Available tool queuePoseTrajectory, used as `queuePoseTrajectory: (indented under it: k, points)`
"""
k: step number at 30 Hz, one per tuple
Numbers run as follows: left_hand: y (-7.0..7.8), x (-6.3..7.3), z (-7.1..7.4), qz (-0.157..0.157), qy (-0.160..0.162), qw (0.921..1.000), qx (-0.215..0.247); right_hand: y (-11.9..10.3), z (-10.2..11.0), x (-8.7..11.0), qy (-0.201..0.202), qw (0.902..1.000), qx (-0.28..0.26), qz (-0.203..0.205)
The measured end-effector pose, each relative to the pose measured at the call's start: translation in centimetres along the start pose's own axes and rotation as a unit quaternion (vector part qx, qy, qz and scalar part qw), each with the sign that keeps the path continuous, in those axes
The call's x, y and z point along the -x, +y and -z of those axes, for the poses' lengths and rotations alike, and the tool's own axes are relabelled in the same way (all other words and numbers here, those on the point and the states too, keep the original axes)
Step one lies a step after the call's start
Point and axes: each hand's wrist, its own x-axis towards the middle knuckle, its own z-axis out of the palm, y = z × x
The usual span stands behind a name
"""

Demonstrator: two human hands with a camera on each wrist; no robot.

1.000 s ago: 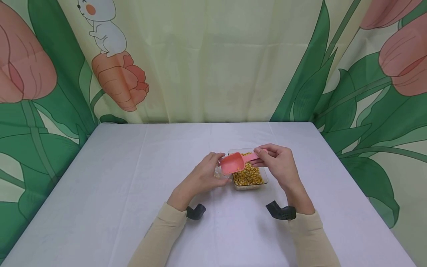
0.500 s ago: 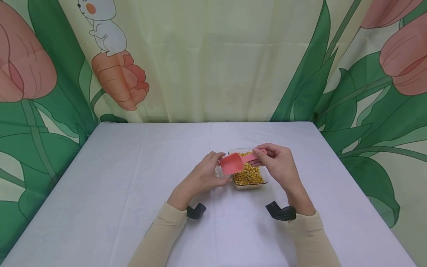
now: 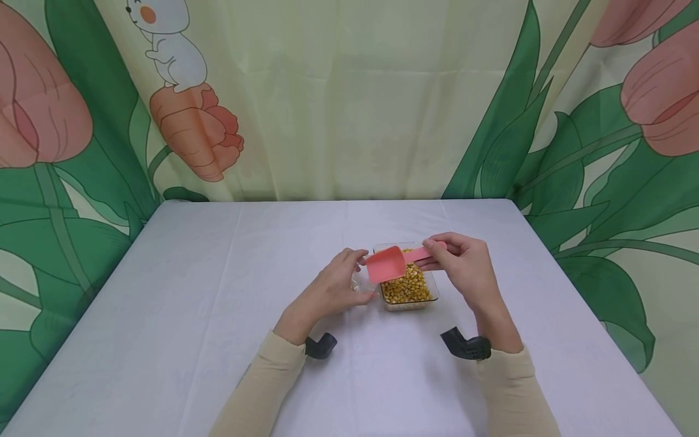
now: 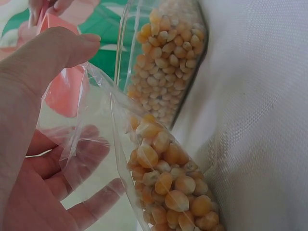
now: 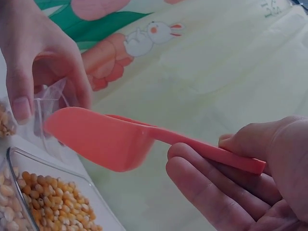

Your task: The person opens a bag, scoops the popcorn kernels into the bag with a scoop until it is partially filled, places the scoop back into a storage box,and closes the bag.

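Holding the pink scoop (image 3: 386, 264) by its handle, the right hand (image 3: 468, 267) pinches narrow; bowl looks empty, over the left part of the glass container (image 3: 412, 307). Left hand (image 3: 333, 285), just left of container, has fingers set wide gripping the clear bag (image 4: 101, 89), likely so its mouth gapes. Corn in both; bag probably sits that close for scoop reach.

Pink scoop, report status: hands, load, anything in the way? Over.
Right hand holds pink scoop, bowl looks empty. Left hand holds clear bag, corn kernels inside. Glass container beside bag; nothing seen between scoop and bag.
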Motion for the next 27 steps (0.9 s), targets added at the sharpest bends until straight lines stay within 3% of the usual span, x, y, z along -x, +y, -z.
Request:
queuePoseTrajectory:
  k: [18,27]
  points:
    - [-0.1,-0.1,-0.1,0.023,-0.016,0.9994,0.02,0.4,1.7,0.0,0.048,0.9984,-0.006,-0.029]
    - [-0.1,-0.1,0.0,0.011,-0.01,0.9997,0.019,1.4,2.4,-0.3,0.073,0.996,0.0,-0.05]
